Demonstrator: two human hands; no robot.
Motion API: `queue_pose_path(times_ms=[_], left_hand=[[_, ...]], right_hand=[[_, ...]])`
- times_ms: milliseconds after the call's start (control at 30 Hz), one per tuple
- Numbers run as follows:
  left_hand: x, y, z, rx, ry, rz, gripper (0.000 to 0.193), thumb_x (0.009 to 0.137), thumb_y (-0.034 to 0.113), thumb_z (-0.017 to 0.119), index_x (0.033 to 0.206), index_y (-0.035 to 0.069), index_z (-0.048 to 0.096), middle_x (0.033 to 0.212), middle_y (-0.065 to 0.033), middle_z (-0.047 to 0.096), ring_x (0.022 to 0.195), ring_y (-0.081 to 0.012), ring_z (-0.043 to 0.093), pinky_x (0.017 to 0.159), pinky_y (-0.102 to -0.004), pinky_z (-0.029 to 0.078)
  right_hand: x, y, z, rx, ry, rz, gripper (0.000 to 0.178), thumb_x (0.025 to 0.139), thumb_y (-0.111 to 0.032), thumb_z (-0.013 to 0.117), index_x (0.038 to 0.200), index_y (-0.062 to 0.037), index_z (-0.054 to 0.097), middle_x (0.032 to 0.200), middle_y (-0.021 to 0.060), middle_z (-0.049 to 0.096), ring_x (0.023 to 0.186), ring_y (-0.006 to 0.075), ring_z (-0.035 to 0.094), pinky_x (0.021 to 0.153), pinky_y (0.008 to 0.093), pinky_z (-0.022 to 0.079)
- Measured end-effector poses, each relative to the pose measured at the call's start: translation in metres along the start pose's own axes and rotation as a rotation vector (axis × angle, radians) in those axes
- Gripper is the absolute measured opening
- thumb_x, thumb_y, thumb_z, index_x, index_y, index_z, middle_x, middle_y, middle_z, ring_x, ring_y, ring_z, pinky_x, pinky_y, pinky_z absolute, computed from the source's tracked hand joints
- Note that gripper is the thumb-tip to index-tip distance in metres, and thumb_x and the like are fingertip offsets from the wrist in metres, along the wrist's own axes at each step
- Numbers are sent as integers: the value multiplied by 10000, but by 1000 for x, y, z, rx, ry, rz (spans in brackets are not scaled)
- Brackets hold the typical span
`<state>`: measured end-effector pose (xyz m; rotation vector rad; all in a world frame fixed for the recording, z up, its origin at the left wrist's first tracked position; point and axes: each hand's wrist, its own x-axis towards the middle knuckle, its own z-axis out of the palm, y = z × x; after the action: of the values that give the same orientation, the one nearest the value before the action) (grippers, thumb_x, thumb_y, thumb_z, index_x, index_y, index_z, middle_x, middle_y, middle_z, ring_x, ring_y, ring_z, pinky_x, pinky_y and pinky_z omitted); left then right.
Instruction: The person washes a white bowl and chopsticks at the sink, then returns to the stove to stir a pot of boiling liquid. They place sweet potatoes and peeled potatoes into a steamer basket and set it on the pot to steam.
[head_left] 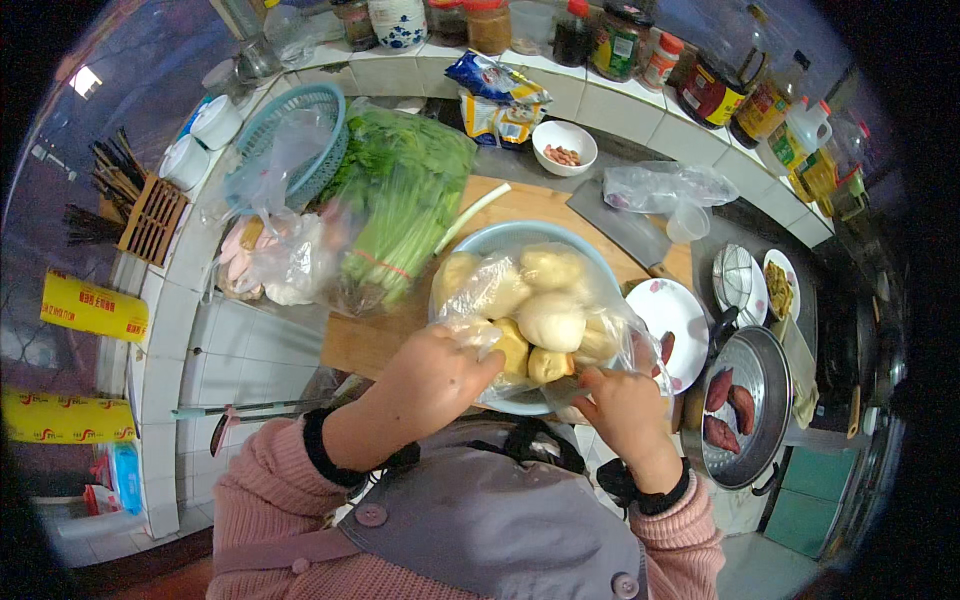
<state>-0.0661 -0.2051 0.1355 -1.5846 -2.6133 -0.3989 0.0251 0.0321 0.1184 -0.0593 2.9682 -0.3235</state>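
Right in front of me a clear plastic bag (628, 325) of pale, yellowish steamed buns (552, 327) rests in a light blue basin (530, 230). My left hand (425, 375) pinches the bag's near left edge. On the near right side, my right hand (628, 412) grips the bag's other edge between thumb and fingers. Between my hands the mouth is spread apart, so a few buns show uncovered. The rest lie behind the film. Under the basin is a wooden cutting board (350, 345).
Bagged leafy greens (405, 190), a blue basket (335, 110) and a bag of pinkish food (285, 260) stand left. A cleaver (625, 225) lies behind the basin. Rightward are a white plate (675, 330) and a steamer pot (750, 350) with reddish sweet potatoes. Bottles and jars line the back ledge.
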Motion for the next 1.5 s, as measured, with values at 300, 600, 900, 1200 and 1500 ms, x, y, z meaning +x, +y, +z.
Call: queue_pose_path(times_ms=[300,600,900,1200,1500], left_hand=[[12,0,-13,91,14,-124,335,653,199,698,955,81,615,918,-74,528,888,-244,533,731,-368,418],[6,-17,-30,297,-194,-192,372,616,286,728,914,77,648,965,-78,560,922,-258,528,795,-401,399],[4,-11,-14,165,-57,-226,521,620,316,741,1052,61,598,981,-84,564,931,-252,524,854,-404,384],[-9,-13,1,76,-25,-170,659,561,299,775,1126,41,555,1046,-110,545,999,-273,515,942,-422,366],[-16,-20,-4,41,90,-221,640,574,278,769,1120,34,542,1040,-126,540,986,-307,512,928,-422,385]], right_hand=[[-8,6,13,123,43,117,305,779,-206,679,1033,-76,569,889,111,609,731,313,625,616,408,498],[3,-18,-7,462,313,-134,333,762,-114,676,1085,-88,601,943,101,608,801,309,608,706,399,495],[50,-33,5,65,367,-301,436,685,-156,697,1097,-79,581,1119,81,559,1069,276,510,918,401,426],[56,-23,3,-108,336,-259,435,739,-209,629,1162,-118,586,1063,63,559,1139,276,470,1067,475,286],[73,-54,30,-305,232,-446,200,829,-187,492,968,-86,595,1063,76,569,1168,267,458,1102,567,142]])
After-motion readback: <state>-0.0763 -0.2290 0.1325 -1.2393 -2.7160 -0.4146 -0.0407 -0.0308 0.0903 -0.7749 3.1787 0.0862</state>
